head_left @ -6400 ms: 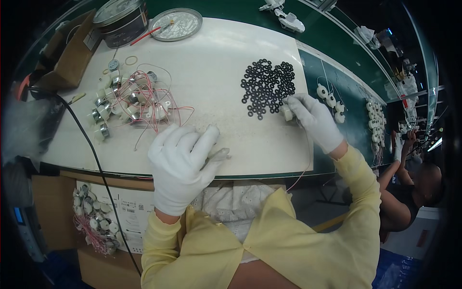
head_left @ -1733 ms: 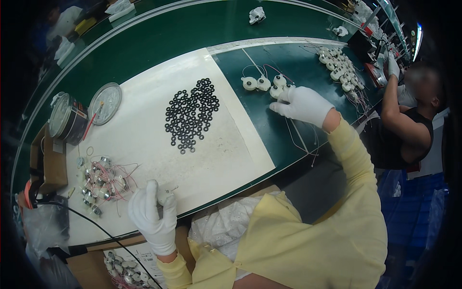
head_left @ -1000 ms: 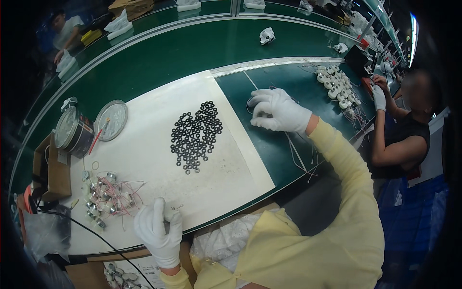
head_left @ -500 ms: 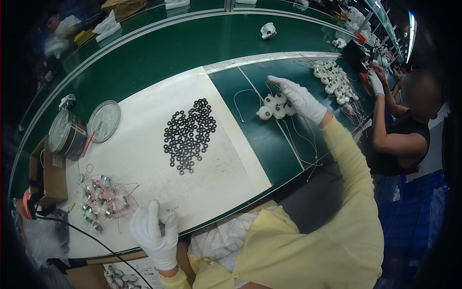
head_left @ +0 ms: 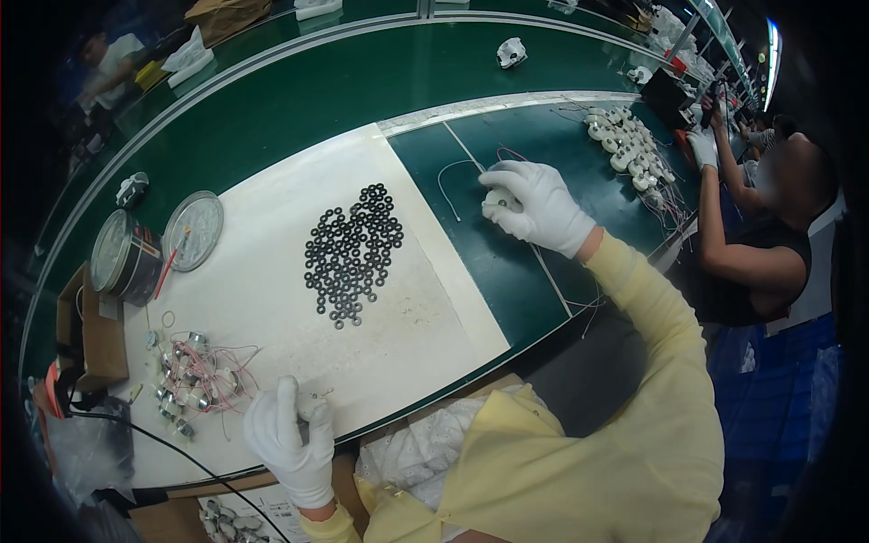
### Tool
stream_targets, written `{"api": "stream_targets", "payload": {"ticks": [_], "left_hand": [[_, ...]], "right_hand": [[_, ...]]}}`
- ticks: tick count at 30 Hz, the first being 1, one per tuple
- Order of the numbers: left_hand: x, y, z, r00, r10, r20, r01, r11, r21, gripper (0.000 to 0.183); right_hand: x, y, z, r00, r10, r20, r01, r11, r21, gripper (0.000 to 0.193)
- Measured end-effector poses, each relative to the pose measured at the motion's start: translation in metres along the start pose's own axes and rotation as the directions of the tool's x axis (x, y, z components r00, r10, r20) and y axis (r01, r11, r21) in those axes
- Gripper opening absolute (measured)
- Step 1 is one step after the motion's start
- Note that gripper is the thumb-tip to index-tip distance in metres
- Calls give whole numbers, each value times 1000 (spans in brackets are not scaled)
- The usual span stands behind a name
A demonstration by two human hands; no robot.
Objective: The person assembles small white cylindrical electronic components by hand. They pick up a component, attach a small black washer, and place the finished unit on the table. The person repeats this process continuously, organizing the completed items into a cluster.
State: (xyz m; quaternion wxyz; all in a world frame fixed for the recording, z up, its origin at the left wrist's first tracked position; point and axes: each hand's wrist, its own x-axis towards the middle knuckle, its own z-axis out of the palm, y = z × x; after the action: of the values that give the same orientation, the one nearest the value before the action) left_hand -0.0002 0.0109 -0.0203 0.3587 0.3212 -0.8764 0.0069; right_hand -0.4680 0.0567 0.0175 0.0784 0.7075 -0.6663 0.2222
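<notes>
My left hand [head_left: 294,439], in a white glove, is at the front edge of the white work sheet [head_left: 262,317]. Its thumb and fingers close around a small whitish round part [head_left: 312,404], mostly hidden by the glove. My right hand [head_left: 543,208], also gloved, reaches over the green mat [head_left: 507,281], fingers curled round a group of white round parts [head_left: 501,201]. The palm and fingers hide most of that group. A thin white wire [head_left: 441,176] loops out on its left, and others trail toward the mat's front edge.
Black rings [head_left: 353,253] lie spread on the sheet. Silver motors with pink wires [head_left: 195,376] are heaped at left, near a can [head_left: 127,258], a round lid [head_left: 195,231] and a cardboard box [head_left: 90,326]. More white wired parts [head_left: 629,149] lie far right, beside a co-worker [head_left: 756,226].
My right hand has moved left and down, its fingers curling over the white round parts that lay exposed beside it. My left hand stays in place with its part.
</notes>
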Motion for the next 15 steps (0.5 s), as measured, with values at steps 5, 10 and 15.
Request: {"api": "stream_targets", "payload": {"ticks": [5, 10, 15], "left_hand": [[-3, -2, -2, 997, -52, 58, 56, 996, -66, 53], [-2, -1, -2, 997, -56, 59, 60, 996, -65, 53], [-3, -1, -1, 999, -37, 25, 39, 998, -46, 51]], "right_hand": [[2, -4, -2, 1000, -5, -25, 5, 1000, 9, 33], [2, -8, 5, 995, 21, -93, -23, 999, -26, 32], [4, -5, 9, 993, -12, -117, 3, 998, -70, 33]]}}
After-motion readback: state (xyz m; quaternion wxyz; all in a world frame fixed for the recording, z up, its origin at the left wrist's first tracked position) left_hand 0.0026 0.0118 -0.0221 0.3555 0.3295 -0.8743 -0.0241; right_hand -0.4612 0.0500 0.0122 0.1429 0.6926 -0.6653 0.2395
